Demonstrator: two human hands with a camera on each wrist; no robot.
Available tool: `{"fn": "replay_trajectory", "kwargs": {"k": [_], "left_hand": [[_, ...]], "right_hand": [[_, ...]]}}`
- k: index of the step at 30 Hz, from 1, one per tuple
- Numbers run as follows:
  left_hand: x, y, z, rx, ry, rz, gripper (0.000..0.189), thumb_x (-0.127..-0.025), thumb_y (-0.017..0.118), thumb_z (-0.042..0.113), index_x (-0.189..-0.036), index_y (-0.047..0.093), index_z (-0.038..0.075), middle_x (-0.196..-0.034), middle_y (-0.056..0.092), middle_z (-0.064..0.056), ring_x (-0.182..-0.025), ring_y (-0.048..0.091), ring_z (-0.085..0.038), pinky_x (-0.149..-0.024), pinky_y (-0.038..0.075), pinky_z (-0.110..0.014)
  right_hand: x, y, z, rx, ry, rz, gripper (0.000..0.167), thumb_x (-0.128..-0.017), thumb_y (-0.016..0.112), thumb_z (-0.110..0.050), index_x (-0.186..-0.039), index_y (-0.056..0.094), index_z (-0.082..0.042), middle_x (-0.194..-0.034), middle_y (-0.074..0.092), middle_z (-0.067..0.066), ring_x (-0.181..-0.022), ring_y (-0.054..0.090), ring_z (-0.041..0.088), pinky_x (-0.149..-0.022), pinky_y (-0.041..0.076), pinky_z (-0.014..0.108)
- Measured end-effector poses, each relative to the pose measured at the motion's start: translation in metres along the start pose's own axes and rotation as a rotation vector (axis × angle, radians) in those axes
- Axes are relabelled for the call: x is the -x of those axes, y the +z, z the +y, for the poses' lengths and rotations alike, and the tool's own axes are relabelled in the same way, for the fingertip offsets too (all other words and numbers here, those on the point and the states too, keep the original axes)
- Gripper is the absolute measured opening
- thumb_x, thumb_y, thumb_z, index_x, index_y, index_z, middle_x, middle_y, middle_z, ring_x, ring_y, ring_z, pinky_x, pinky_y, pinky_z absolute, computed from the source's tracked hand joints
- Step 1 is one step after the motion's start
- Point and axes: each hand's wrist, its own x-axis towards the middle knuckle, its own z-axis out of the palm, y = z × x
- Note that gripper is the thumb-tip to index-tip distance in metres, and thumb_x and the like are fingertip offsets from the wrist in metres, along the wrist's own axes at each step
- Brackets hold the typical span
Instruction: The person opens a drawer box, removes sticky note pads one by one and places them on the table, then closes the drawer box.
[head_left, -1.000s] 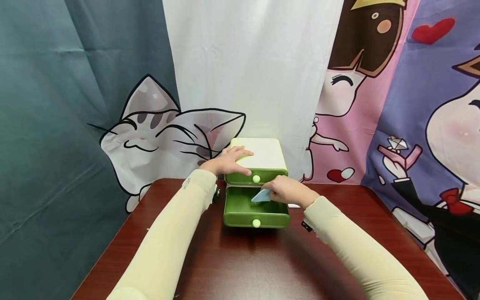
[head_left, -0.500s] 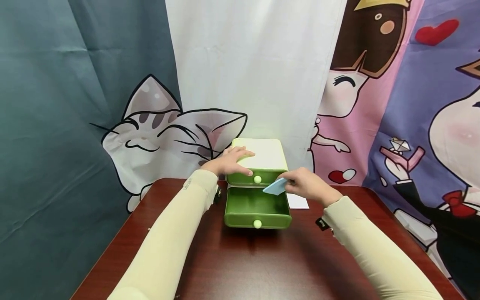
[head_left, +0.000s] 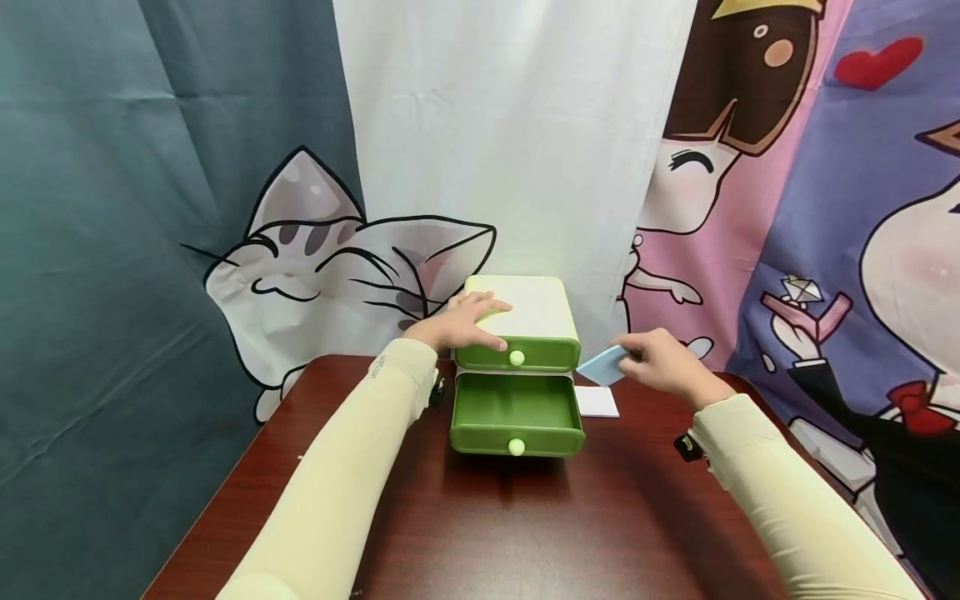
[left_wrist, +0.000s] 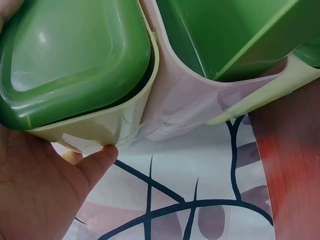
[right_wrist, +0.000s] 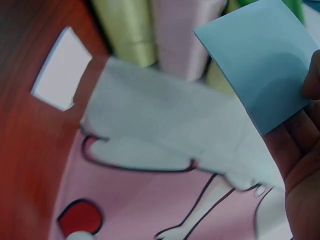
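A small two-drawer storage box (head_left: pixel 522 307) with a white top stands at the back of the table. Its upper green drawer (head_left: pixel 480 357) is closed, and the lower green drawer (head_left: pixel 517 437) is pulled out with nothing visible inside. My left hand (head_left: pixel 459 323) grips the box's upper left corner, fingers spread over the top and side; in the left wrist view the fingers (left_wrist: pixel 97 162) lie against the side wall. My right hand (head_left: pixel 663 362) pinches a light blue square note pad (right_wrist: pixel 260 62) by its edge, in the air right of the box.
A white square pad (head_left: pixel 597 402) lies on the dark red table (head_left: pixel 480 533) just right of the box. Behind the table hangs a cartoon-printed curtain (head_left: pixel 525 150), close to the box's back.
My right hand has lifted the blue note pad out of the lower drawer and moved right, past the box, uncovering the white pad. The left hand stays on the box.
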Motion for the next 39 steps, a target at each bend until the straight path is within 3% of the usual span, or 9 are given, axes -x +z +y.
{"fn": "replay_trajectory", "kwargs": {"k": [9,15,19,29,34,39], "left_hand": [[0.001,-0.001,0.0,-0.008,0.001,0.003,0.079,-0.084,0.075,0.054,-0.154,0.043,0.033,-0.169,0.013,-0.005,-0.152,-0.002,-0.042,-0.118,0.006,-0.063],[0.001,0.0,0.0,-0.011,-0.014,0.006,0.079,-0.084,0.075,0.054,-0.153,0.043,0.035,-0.169,0.013,-0.002,-0.153,-0.003,-0.039,-0.118,0.007,-0.063],[0.0,-0.001,0.001,-0.007,-0.013,-0.002,0.079,-0.084,0.075,0.053,-0.154,0.043,0.035,-0.169,0.013,-0.003,-0.153,-0.003,-0.039,-0.119,0.006,-0.062],[0.001,-0.002,0.002,-0.007,-0.016,0.0,0.079,-0.084,0.075,0.052,-0.154,0.043,0.035,-0.169,0.012,-0.003,-0.153,-0.003,-0.039,-0.118,0.009,-0.063],[0.002,-0.002,0.002,0.005,-0.021,-0.003,0.079,-0.084,0.076,0.053,-0.153,0.043,0.035,-0.169,0.012,-0.002,-0.153,-0.003,-0.037,-0.118,0.008,-0.063],[0.002,-0.002,0.002,0.011,-0.026,-0.004,0.08,-0.083,0.077,0.053,-0.153,0.044,0.036,-0.169,0.012,-0.001,-0.153,-0.004,-0.037,-0.118,0.009,-0.064]], "right_hand": [[0.028,0.007,0.052,0.031,0.149,-0.095,0.02,-0.084,0.065,-0.001,-0.097,0.079,-0.007,-0.08,0.072,-0.002,-0.068,0.059,0.009,-0.063,0.05,0.029],[0.046,0.02,0.077,0.04,0.201,-0.138,0.023,-0.083,0.063,0.001,-0.102,0.076,-0.002,-0.08,0.071,0.001,-0.068,0.057,0.011,-0.063,0.05,0.031],[0.056,0.029,0.091,0.118,0.225,-0.158,0.022,-0.083,0.062,0.002,-0.101,0.074,-0.002,-0.075,0.067,-0.001,-0.066,0.054,0.013,-0.063,0.047,0.033],[0.079,0.056,0.096,0.356,0.094,-0.259,0.023,-0.081,0.067,0.005,-0.099,0.074,-0.007,-0.076,0.068,0.002,-0.064,0.061,0.019,-0.062,0.055,0.044],[0.091,0.067,0.092,0.358,0.046,-0.327,0.026,-0.075,0.067,0.003,-0.096,0.075,-0.01,-0.071,0.066,0.001,-0.059,0.057,0.017,-0.056,0.053,0.041],[0.101,0.072,0.091,0.338,0.041,-0.381,0.031,-0.074,0.067,0.001,-0.101,0.076,-0.009,-0.075,0.069,0.002,-0.06,0.053,0.012,-0.057,0.052,0.036]]}}
